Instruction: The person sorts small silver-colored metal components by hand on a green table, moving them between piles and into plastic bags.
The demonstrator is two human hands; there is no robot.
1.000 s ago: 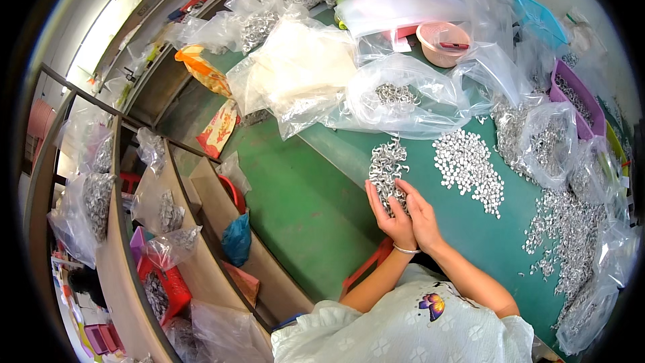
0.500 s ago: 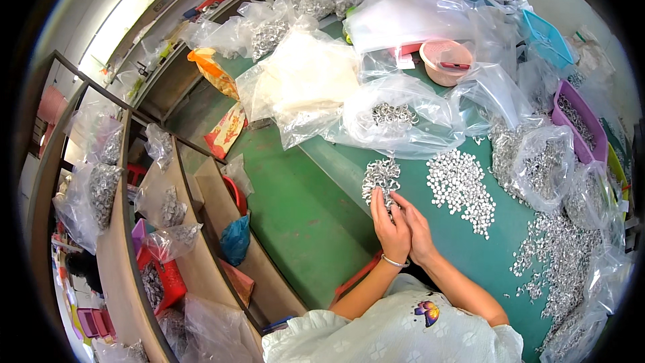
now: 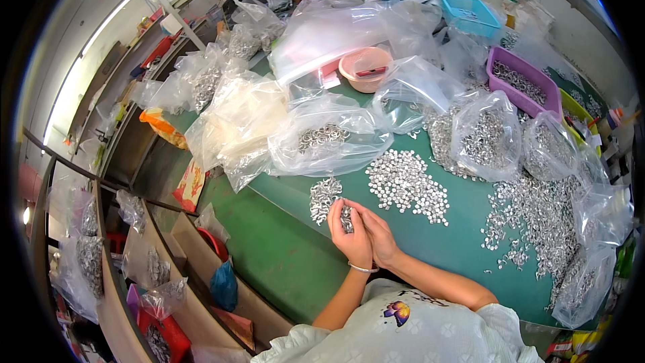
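Note:
My left hand (image 3: 351, 238) and my right hand (image 3: 379, 234) are cupped against each other above the front edge of the green tabletop (image 3: 463, 255). Small silver metal pieces (image 3: 347, 219) show between the fingers. Right beside my fingertips lies a little pile of curved, ring-like silver pieces (image 3: 325, 196). Farther to the right, compact silver pieces (image 3: 407, 187) are spread in a flat heap. Behind the piles an open clear plastic bag (image 3: 366, 136) holds more silver rings (image 3: 324, 137).
Loose silver parts (image 3: 537, 222) and filled clear bags (image 3: 485, 136) crowd the right side. A purple bin (image 3: 524, 84), a blue basket (image 3: 470, 15) and a pink bowl (image 3: 365, 69) stand toward the back. Wooden shelves (image 3: 188, 255) with bagged parts are at the left.
The view has swung, so the table sits farther left in the picture. My hands stay cupped together, now slightly to the right of the ring pile's front edge, with pieces showing between them.

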